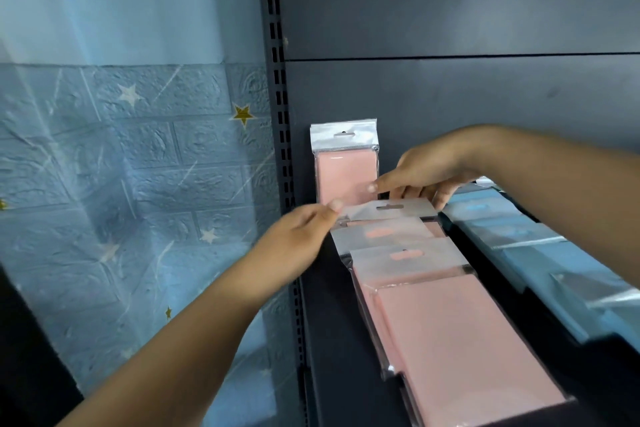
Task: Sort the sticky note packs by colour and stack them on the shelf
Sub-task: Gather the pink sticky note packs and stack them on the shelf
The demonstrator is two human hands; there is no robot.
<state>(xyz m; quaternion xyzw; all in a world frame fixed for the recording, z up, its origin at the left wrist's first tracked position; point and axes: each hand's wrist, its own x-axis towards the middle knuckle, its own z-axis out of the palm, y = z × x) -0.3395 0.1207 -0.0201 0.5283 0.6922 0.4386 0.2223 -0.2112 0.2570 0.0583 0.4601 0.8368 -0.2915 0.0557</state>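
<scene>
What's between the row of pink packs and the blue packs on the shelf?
Head view: only a bare dark strip of shelf separates the pink packs from the blue packs; nothing lies in it.

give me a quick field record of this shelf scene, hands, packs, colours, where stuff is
left hand: pinches the left corner of the clear header of the rearmost flat pink sticky note pack
right hand: holds the same header from above and on the right
upright pink pack: stands against the dark grey shelf back panel
pink row: packs overlapping, running toward the camera
blue sticky note packs: separate row to the right of the pink
left of shelf: blue star-patterned wall covering
</scene>
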